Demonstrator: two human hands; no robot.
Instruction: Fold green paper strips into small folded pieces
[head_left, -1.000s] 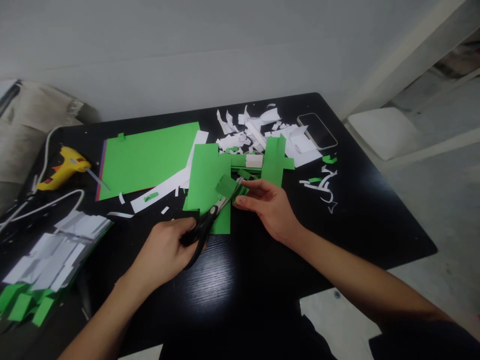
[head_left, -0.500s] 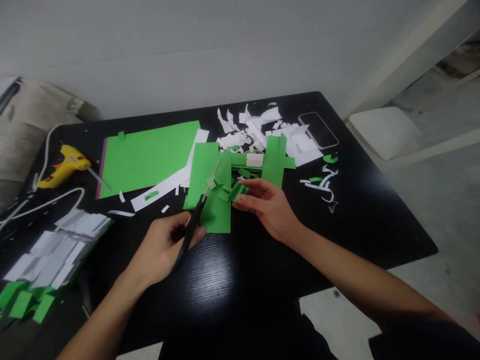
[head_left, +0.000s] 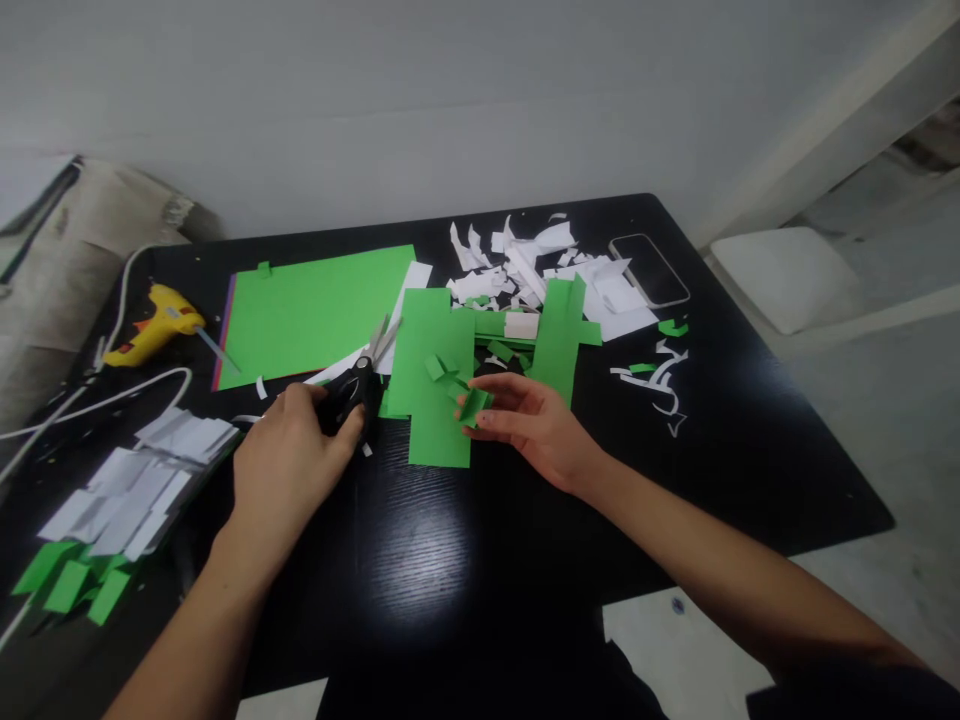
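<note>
My left hand (head_left: 294, 455) grips a pair of black-handled scissors (head_left: 363, 366), whose blades are parted and point away over a white paper strip. My right hand (head_left: 544, 425) pinches a small folded piece of green paper (head_left: 474, 408) between thumb and fingers. That piece is over the right part of a green paper sheet (head_left: 439, 435), where other small green folds (head_left: 441, 368) lie. Right of this sheet is a narrow folded green strip (head_left: 555, 335), just beyond my right hand.
A yellow glue gun (head_left: 161, 322) with its cable rests at the left. Nearer is a layered white and green paper piece (head_left: 142, 490). A large green sheet (head_left: 315, 315), white paper scraps (head_left: 517, 265) and a phone (head_left: 651, 268) lie along the back.
The scissors have moved left and down, away from above the green sheet, and their blades now stand apart. My right hand still holds the green piece, slightly lower.
</note>
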